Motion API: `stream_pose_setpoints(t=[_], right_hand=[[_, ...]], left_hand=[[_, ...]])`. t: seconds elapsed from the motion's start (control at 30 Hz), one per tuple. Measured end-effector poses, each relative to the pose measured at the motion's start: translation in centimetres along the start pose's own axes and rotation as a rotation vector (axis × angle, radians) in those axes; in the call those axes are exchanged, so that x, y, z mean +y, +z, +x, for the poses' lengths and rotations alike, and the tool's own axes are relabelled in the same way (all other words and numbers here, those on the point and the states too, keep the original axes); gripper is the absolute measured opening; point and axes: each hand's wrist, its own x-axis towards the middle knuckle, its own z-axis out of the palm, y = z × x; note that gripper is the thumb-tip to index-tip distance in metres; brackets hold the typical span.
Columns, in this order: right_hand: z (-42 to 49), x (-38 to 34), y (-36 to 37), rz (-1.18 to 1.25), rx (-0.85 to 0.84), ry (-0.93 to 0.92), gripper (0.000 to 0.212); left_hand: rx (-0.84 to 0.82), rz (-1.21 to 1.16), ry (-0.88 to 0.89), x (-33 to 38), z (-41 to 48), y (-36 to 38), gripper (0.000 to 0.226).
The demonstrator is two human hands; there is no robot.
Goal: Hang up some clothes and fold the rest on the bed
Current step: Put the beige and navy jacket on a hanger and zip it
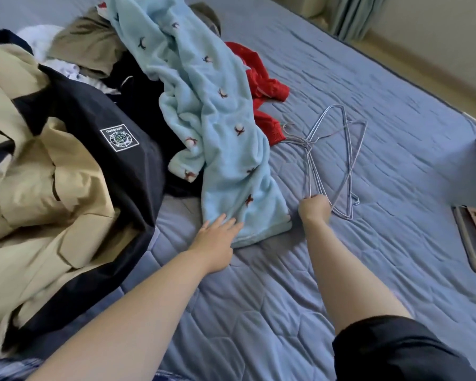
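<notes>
Your left hand lies spread, fingers on the light blue fleece garment. Your right hand grips wire hangers on the bed.

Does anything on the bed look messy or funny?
Yes. The wire hangers lie crossed in a tangle, with the right hand gripping one end. The clothes pile is a crumpled heap, nothing folded yet.

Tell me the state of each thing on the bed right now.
left hand, open, touching blue fleece garment
right hand, gripping wire hangers
blue fleece garment, unfolded, rumpled
wire hangers, bunched, lying on the bed
red garment, crumpled
beige and black jacket, unfolded
</notes>
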Motion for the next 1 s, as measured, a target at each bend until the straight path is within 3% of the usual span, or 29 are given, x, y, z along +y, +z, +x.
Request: stream_pose_setpoints(t=[0.27, 0.4, 0.5, 0.63, 0.77, 0.87, 1.0], right_hand=[[-5.5, -4.0, 1.0, 0.575, 0.273, -0.030, 0.022], [-8.1, -6.1, 0.7, 0.681, 0.216, -0.236, 0.016], [-9.9, -8.5, 0.1, 0.715, 0.136, -0.428, 0.025], [-13.6, -12.2, -0.6, 0.809, 0.016, -0.620, 0.047], [-17.2, -14.9, 0.1, 0.984, -0.367, -0.627, 0.039], [-18.8, -15.8, 1.9, 0.808, -0.544, -0.534, 0.043], [-20.5, -16.0, 3.9, 0.505, -0.449, -0.581, 0.045]], left_hand=[[-0.027, -0.247, -0.042, -1.4, -0.6, -1.4, 0.053], [0.033, -0.229, -0.062, -2.1, -1.9, -2.5, 0.041], [0.111, -0.315, -0.154, -3.1, -2.9, -4.2, 0.041], [0.387, -0.806, -0.292, -4.7, -5.1, -9.3, 0.032], [0.645, -1.595, -0.318, -8.0, -8.8, -15.1, 0.036], [0.833, -1.880, -0.246, -10.9, -12.6, -18.2, 0.041], [1.105, -2.078, -0.142, -13.5, -17.3, -19.1, 0.023]])
